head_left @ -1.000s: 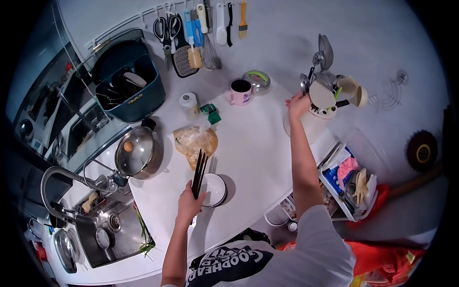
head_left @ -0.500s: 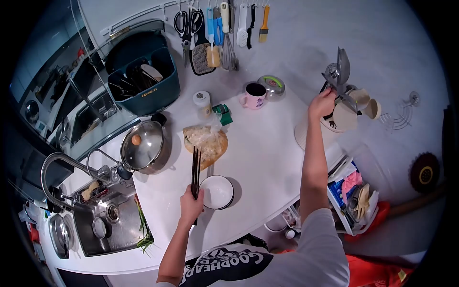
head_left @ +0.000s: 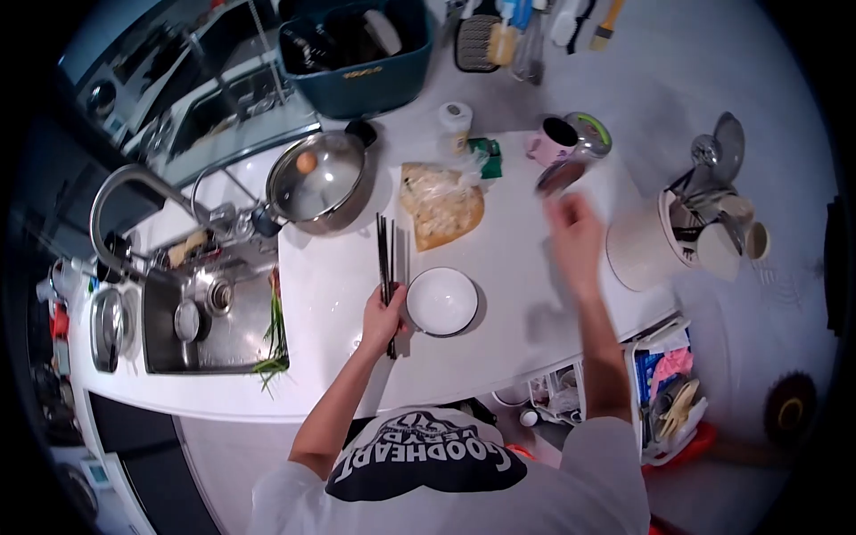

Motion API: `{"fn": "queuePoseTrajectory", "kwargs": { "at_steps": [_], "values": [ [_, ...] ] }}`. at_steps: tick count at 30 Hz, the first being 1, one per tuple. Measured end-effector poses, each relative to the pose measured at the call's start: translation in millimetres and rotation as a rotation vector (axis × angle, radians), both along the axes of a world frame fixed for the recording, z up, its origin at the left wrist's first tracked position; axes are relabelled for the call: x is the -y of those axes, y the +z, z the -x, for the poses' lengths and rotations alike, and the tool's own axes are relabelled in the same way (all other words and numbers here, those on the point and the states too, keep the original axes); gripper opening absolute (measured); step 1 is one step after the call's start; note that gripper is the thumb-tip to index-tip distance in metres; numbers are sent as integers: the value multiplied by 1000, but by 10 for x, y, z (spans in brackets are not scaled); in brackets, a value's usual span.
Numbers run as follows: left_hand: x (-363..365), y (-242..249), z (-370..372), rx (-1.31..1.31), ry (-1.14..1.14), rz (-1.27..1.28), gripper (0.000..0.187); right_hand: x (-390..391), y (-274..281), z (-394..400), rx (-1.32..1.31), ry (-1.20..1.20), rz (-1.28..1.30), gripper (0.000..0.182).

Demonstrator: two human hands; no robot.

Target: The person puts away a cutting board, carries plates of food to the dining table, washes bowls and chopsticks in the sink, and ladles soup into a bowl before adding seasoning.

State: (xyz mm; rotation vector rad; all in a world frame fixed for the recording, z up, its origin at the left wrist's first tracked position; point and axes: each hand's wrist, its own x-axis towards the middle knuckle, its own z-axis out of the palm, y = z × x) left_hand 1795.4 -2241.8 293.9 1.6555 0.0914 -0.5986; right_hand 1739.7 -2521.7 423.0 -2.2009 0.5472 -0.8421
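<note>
My left hand [head_left: 383, 314] is closed around a bundle of dark chopsticks [head_left: 384, 250], which point up and away from me. Just to its right stands a white bowl [head_left: 442, 301] with a dark rim, with nothing in it. My right hand [head_left: 572, 227], smeared by motion, is over the right part of the counter. From its fingers a blurred, dark, spoon-like utensil [head_left: 561, 176] sticks out toward the pink mug [head_left: 553, 140]; its exact kind cannot be made out. A plastic bag of pale food [head_left: 443, 205] lies beyond the bowl.
A pot [head_left: 323, 189] with an egg [head_left: 306, 162] stands at the back left, near the sink [head_left: 234, 341] with green stalks [head_left: 275, 330] on its edge. At right is a utensil holder [head_left: 637, 245]. A teal bin [head_left: 361, 87] and a white jar [head_left: 455, 125] stand behind.
My right hand has left the utensil holder and moved left over the counter, with a utensil in it. My left hand still holds the chopsticks. The camera view has shifted.
</note>
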Motion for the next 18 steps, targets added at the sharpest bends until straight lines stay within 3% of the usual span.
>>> {"fn": "queuePoseTrajectory", "kwargs": {
  "at_steps": [2, 4, 7, 10, 13, 18],
  "values": [
    [5, -112, 42, -44, 9, 28, 32, -154, -919, 30, -287, 167, -231, 36],
    [8, -72, 83, -111, 35, 105, 32, -466, -1311, 85, -435, 135, -808, 40],
    [-5, -74, 166, -227, 60, 193, 32, -560, -1878, 91, -395, 150, -1202, 45],
    [15, -89, 273, -319, 104, 265, 33, -853, -1647, 115, -291, 129, -1349, 44],
    [-48, -162, 376, -305, 210, 358, 34, -1110, -1549, 55, -189, 155, -1333, 43],
    [-735, 113, 647, -211, 387, 347, 38, -1821, -1219, 63, -329, 339, -1110, 34]
  ]
}}
